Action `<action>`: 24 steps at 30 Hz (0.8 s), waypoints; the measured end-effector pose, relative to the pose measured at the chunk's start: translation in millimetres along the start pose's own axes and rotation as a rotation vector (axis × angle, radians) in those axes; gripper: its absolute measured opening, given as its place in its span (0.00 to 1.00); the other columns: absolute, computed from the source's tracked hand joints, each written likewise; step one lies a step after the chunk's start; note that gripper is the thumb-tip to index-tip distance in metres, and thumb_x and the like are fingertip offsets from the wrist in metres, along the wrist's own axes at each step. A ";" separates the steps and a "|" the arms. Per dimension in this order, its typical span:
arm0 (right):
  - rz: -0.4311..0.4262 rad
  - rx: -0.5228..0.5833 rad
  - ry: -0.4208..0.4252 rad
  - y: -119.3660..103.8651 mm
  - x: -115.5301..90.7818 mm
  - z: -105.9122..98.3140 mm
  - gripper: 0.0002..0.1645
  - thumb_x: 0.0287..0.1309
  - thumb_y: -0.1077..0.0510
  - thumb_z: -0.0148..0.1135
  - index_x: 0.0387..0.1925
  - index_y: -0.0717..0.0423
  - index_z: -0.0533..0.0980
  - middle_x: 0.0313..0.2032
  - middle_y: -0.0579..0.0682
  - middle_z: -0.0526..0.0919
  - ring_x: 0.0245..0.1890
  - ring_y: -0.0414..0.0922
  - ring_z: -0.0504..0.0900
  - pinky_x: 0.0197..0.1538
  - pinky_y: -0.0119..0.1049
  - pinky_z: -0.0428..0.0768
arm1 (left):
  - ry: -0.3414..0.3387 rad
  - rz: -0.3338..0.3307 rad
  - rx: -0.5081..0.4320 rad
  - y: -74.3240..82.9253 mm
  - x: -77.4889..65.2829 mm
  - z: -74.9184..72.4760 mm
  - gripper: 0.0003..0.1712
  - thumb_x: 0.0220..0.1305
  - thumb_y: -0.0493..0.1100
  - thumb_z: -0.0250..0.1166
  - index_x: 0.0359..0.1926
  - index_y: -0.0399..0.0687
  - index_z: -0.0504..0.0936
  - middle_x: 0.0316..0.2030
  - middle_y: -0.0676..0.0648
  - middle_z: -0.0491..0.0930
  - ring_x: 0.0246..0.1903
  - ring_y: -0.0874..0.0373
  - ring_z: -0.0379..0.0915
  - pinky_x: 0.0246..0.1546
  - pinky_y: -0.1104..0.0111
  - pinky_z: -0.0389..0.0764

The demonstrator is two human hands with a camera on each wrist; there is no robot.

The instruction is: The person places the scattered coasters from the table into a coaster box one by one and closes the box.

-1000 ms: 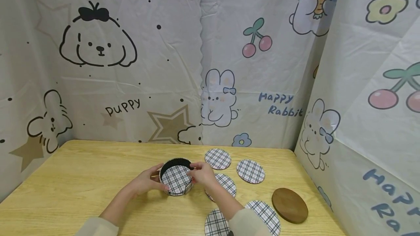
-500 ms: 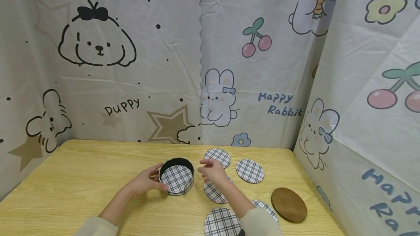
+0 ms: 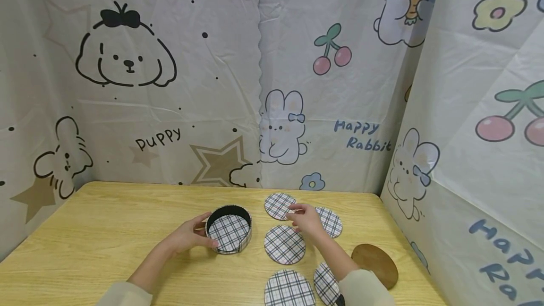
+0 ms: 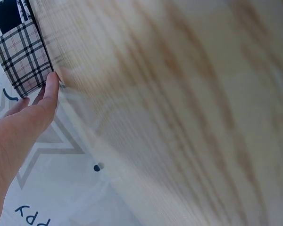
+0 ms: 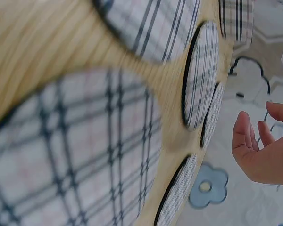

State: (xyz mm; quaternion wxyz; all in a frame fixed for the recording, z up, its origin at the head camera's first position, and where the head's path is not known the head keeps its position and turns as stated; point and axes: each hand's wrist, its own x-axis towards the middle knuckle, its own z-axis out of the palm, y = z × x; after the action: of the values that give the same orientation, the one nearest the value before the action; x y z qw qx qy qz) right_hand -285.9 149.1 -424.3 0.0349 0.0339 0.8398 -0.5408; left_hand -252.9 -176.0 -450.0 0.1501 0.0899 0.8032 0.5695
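A round plaid coaster holder (image 3: 248,237) with a black lining stands upright on the table, a plaid coaster (image 3: 229,233) lying inside it. My left hand (image 3: 187,237) grips its left side, thumb at the front rim and fingers farther back; the left wrist view shows those fingers against the plaid wall (image 4: 26,59). My right hand (image 3: 307,221) is empty, fingers loosely bent, between the back coaster (image 3: 278,205) and the right-hand coaster (image 3: 333,223), which it partly covers. In the right wrist view the right hand (image 5: 269,150) appears raised above the table.
More plaid coasters lie flat: a middle one (image 3: 284,244), a front one (image 3: 289,289) and one (image 3: 325,284) partly under the right sleeve. A brown wooden disc (image 3: 378,263) lies at the right, partly behind the forearm. Printed cloth (image 3: 170,107) hangs along the table's back and right.
My right hand has let go of the coaster in the holder and moved right, over the loose coasters. The left hand and the holder have stayed in place.
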 end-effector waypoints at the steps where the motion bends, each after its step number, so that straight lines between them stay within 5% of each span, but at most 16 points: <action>1: 0.001 -0.004 0.011 2.2 0.6 -4.6 0.23 0.58 0.60 0.60 0.54 0.64 0.72 0.38 0.56 0.79 0.34 0.49 0.78 0.35 0.41 0.81 | 0.004 -0.004 0.002 -0.2 0.3 0.0 0.58 0.46 0.41 0.75 0.71 0.35 0.48 0.61 0.24 0.63 0.56 0.40 0.69 0.57 0.51 0.72; 15: 0.080 -0.060 0.155 29.8 7.6 -64.2 0.25 0.58 0.56 0.60 0.56 0.63 0.71 0.43 0.59 0.77 0.35 0.49 0.78 0.34 0.38 0.81 | -0.007 0.014 0.023 -1.8 1.5 -0.6 0.56 0.48 0.40 0.73 0.71 0.35 0.48 0.62 0.23 0.60 0.57 0.37 0.68 0.57 0.51 0.73; 24: 0.112 -0.089 0.201 56.2 11.1 -87.7 0.28 0.60 0.55 0.58 0.58 0.67 0.68 0.41 0.60 0.75 0.27 0.43 0.71 0.30 0.36 0.77 | -0.001 0.025 0.023 -3.0 1.1 0.2 0.56 0.48 0.39 0.74 0.71 0.33 0.48 0.61 0.23 0.61 0.56 0.36 0.68 0.57 0.50 0.73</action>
State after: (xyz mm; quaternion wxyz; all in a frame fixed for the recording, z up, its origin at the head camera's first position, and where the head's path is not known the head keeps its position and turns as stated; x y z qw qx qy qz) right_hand -293.6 252.4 -440.0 -0.0179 0.1333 0.8590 -0.4939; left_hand -253.8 -176.5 -453.0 0.1424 0.1021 0.8085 0.5618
